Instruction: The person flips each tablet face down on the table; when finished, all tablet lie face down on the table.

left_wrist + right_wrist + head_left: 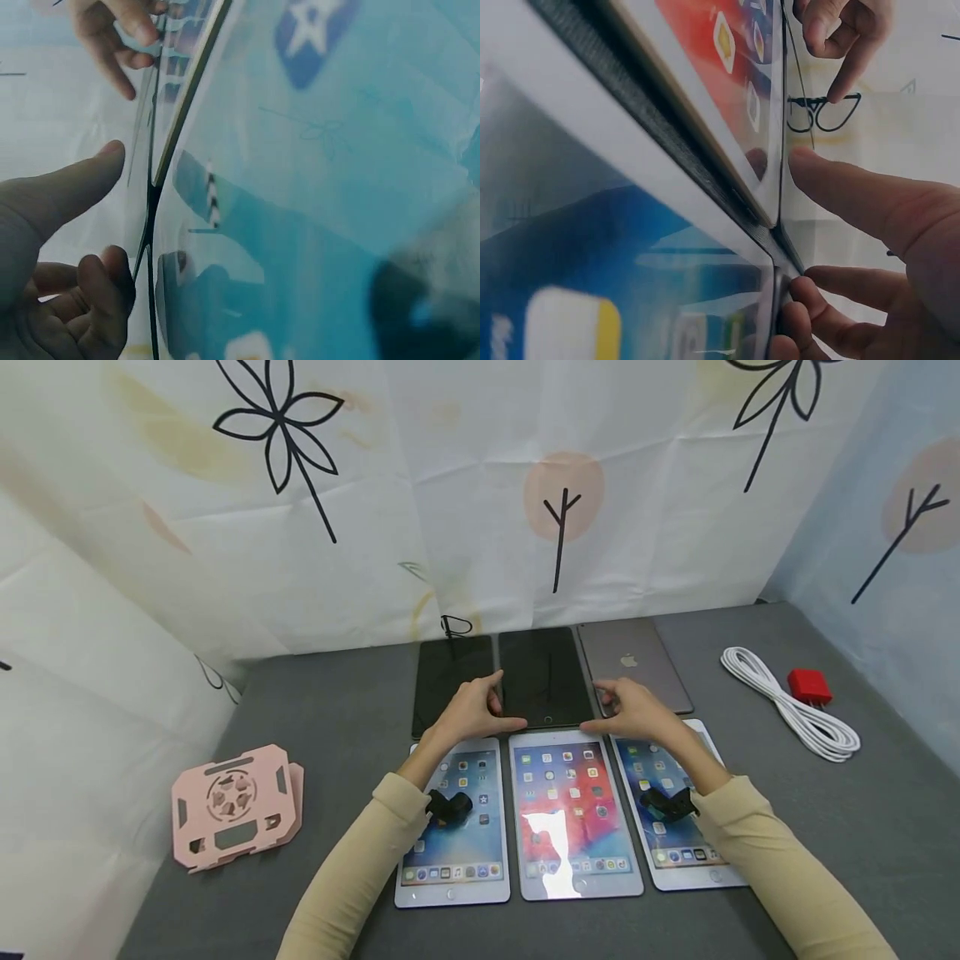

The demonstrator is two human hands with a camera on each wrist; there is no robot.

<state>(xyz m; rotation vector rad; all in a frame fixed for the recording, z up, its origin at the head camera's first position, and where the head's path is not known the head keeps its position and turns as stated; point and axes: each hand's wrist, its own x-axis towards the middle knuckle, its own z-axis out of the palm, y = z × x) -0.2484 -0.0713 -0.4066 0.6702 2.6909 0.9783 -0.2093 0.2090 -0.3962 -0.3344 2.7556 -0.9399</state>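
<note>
Both hands are at the near end of the middle black-screened tablet (546, 672), which lies flat in the back row. My left hand (471, 708) is at its near left corner, thumb along the near edge and index finger reaching toward the left side; the other fingers curl loosely. My right hand (633, 708) mirrors this at the near right corner, its fingertips over the edge of a grey tablet (637, 664) lying back side up. In the right wrist view, the right thumb (847, 187) is extended. Just below the hands lies a white tablet (573, 814) with a lit screen.
Another dark tablet (453, 681) lies back left. White lit tablets flank the middle one, on the left (457, 827) and right (675, 810), under the forearms. A pink perforated stand (236, 810) is far left; a white coiled cable (795, 706) and red charger (810, 685) lie right.
</note>
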